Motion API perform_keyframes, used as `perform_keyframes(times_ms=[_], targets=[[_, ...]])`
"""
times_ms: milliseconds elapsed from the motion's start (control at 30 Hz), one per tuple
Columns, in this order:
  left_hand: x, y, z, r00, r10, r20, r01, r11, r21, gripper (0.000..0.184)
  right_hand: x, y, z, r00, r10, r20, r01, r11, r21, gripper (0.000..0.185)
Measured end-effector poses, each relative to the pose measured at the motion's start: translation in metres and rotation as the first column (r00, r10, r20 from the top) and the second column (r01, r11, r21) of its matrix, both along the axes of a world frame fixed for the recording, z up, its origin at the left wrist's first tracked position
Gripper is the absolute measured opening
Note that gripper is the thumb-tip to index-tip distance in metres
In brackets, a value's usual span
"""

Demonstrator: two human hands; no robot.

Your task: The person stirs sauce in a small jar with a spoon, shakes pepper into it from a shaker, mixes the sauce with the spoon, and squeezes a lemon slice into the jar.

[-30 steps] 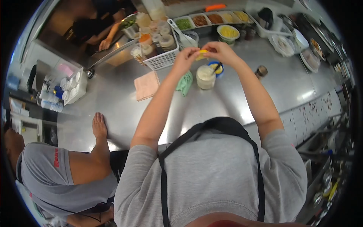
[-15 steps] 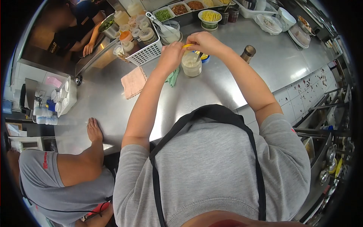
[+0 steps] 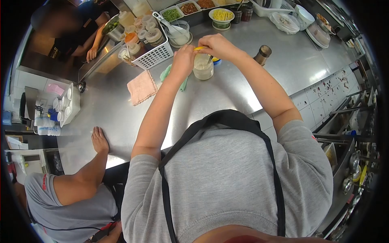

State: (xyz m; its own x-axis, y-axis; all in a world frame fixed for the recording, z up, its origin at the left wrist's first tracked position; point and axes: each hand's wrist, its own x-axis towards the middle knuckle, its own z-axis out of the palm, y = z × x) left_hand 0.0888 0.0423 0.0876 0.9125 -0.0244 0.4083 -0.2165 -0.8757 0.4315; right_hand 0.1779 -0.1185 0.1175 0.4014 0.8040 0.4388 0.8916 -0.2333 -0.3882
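A small yellow piece (image 3: 199,48), which looks like a lemon wedge, is pinched between the fingers of my left hand (image 3: 184,57) and my right hand (image 3: 218,45). Both hands are closed, and their fingers hide much of it. Just below them stands a clear jar (image 3: 203,72) with pale, creamy contents and a dark handle sticking up inside. Partly hidden behind the jar is a blue-rimmed container (image 3: 217,62) with something yellow in it. A green cloth (image 3: 165,73) lies beside my left forearm.
A white basket (image 3: 156,57) of sauce bottles stands left of my hands, near a pink cloth (image 3: 142,87). Behind are a bowl of yellow food (image 3: 222,16) and topping trays (image 3: 172,15). A pepper mill (image 3: 263,54) stands right. A co-worker's hand (image 3: 99,139) rests on the counter.
My hands stay together over the jar, holding the yellow piece. The view has shifted slightly, and more of the green cloth shows. The co-worker at left has leaned lower.
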Motion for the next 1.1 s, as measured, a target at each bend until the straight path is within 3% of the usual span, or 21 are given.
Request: perform_keyframes(times_ms=[200, 833, 1100], targets=[[0.001, -0.003, -0.008, 0.997, 0.01, 0.073, -0.007, 0.999, -0.039, 0.015, 0.0, 0.0, -0.007, 0.999, -0.01, -0.047, 0.011, 1.0, 0.016, 0.018], [0.0, -0.003, -0.008, 0.997, -0.015, 0.074, 0.019, 0.998, -0.061, 0.014, -0.004, -0.001, -0.01, 0.965, -0.042, -0.26, 0.054, 0.998, 0.04, 0.016], [-0.003, -0.004, -0.004, 0.996, -0.023, 0.084, 0.03, 0.995, -0.094, 0.013, -0.005, -0.001, -0.006, 0.963, -0.047, -0.265, 0.056, 0.998, 0.027, 0.017]])
